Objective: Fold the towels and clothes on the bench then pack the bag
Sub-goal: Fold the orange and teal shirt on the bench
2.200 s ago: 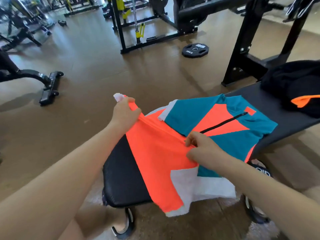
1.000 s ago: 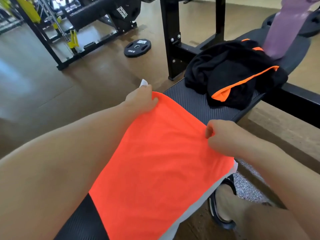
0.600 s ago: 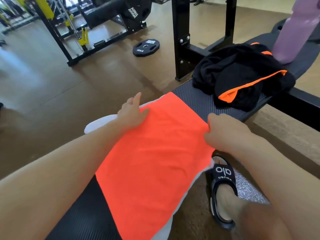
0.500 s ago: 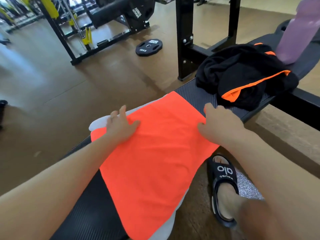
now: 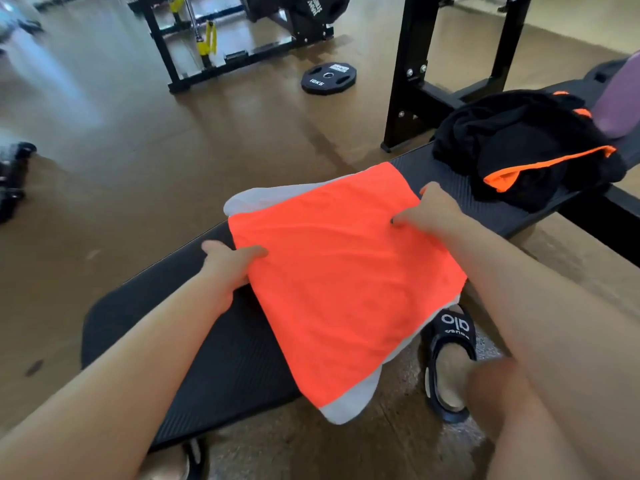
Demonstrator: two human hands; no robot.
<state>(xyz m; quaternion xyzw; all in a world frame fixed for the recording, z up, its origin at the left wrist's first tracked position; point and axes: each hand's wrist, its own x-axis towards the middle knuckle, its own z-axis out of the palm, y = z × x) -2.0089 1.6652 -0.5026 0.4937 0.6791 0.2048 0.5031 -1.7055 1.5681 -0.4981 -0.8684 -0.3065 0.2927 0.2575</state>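
A folded orange and white shirt (image 5: 346,282) lies across the black padded bench (image 5: 214,344), its near end hanging over the bench's edge. My left hand (image 5: 228,261) grips the shirt's left edge, thumb on top and fingers underneath. My right hand (image 5: 433,209) pinches the shirt's far right edge. Further along the bench sits a crumpled black garment with orange trim (image 5: 526,150). No bag is in view.
A purple bottle (image 5: 620,98) stands past the black garment. The bench's black upright frame (image 5: 412,74) rises behind it. A 10 kg weight plate (image 5: 328,79) lies on the brown floor by a rack (image 5: 221,39). My sandalled foot (image 5: 448,358) is under the shirt's overhang.
The shirt went from spread open to folded with the orange side up. My hands stopped pressing flat on it; both now grip its side edges, the left one moved nearer to me.
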